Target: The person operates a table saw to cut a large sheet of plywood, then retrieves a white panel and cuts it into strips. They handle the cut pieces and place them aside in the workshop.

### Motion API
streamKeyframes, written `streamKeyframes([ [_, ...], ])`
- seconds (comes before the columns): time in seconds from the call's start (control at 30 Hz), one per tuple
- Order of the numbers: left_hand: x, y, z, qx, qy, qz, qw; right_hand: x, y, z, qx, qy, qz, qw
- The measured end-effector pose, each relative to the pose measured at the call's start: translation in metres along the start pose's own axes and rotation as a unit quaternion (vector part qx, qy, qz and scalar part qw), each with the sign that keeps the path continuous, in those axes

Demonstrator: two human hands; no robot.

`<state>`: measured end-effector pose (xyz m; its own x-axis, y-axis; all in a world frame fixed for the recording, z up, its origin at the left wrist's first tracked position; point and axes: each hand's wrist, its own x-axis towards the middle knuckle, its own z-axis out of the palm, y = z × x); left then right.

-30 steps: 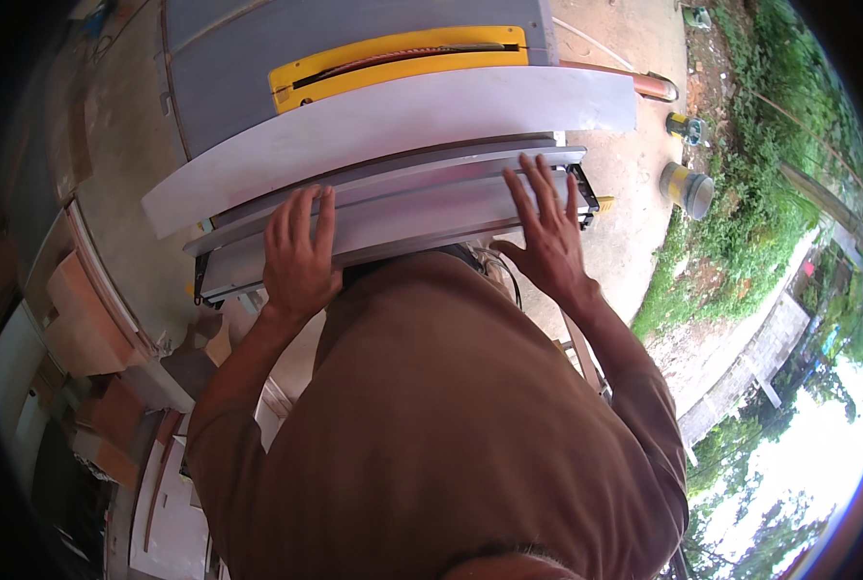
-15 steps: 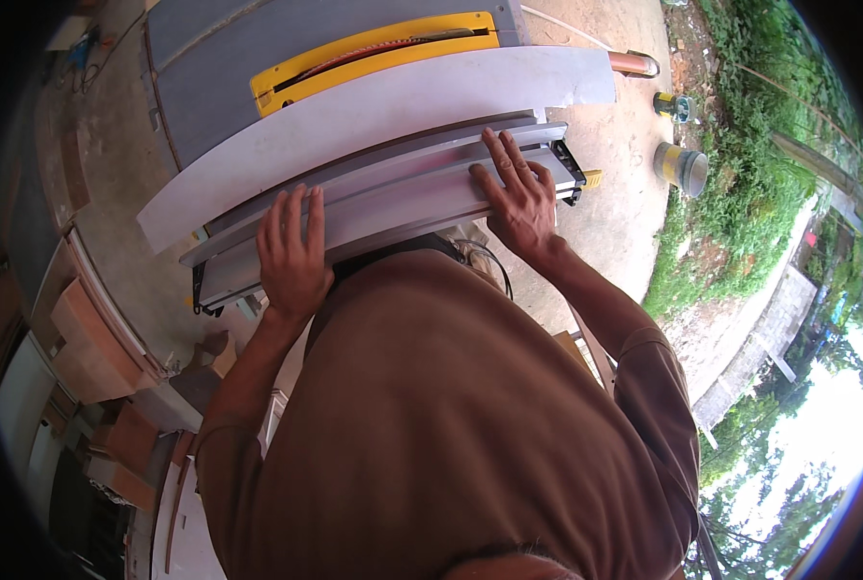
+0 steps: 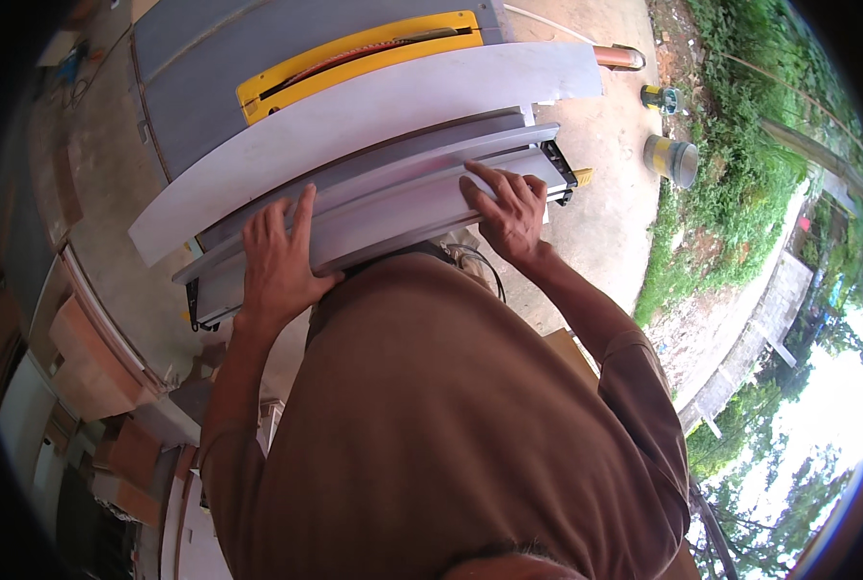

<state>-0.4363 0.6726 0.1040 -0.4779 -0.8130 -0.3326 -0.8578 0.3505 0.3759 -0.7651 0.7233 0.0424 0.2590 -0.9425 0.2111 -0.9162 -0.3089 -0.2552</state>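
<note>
A long silver-grey metal rail (image 3: 393, 205) with black end fittings, which looks like a saw fence, lies crosswise close to my body. My left hand (image 3: 279, 261) rests on its left half, fingers apart and the thumb stretched toward the near edge. Farther right, my right hand (image 3: 511, 213) lies on the rail with bent, spread fingers; its palm is hidden. Beyond the rail is a long white panel (image 3: 354, 126). Behind that is a grey saw table (image 3: 190, 92) with a yellow insert (image 3: 258, 100) around the slot where a blade shows.
A copper-coloured cylinder (image 3: 617, 58) lies past the panel's right end. Two buckets stand on the ground at right, a small one (image 3: 661, 99) and a larger grey one (image 3: 670, 160), beside green plants (image 3: 731, 174). Brown boards (image 3: 98, 348) are stacked at left.
My right hand's fingers have bent and drawn back toward me along the rail. On my left hand, the index finger has spread from the others. The whole view has shifted slightly.
</note>
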Motion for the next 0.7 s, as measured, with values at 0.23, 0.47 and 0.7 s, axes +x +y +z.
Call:
streamKeyframes([
  [0.23,0.0,-0.005,0.002,0.025,0.01,0.011,1.0,-0.005,0.003,0.004,0.001,-0.011,-0.007,1.0],
  [0.47,0.004,-0.009,0.009,-0.017,-0.002,0.059,0.998,-0.011,0.003,0.015,-0.012,0.054,-0.007,0.998],
  [0.7,0.008,-0.004,0.008,-0.024,0.02,0.054,0.998,-0.01,0.002,0.02,-0.021,0.075,0.012,0.997],
])
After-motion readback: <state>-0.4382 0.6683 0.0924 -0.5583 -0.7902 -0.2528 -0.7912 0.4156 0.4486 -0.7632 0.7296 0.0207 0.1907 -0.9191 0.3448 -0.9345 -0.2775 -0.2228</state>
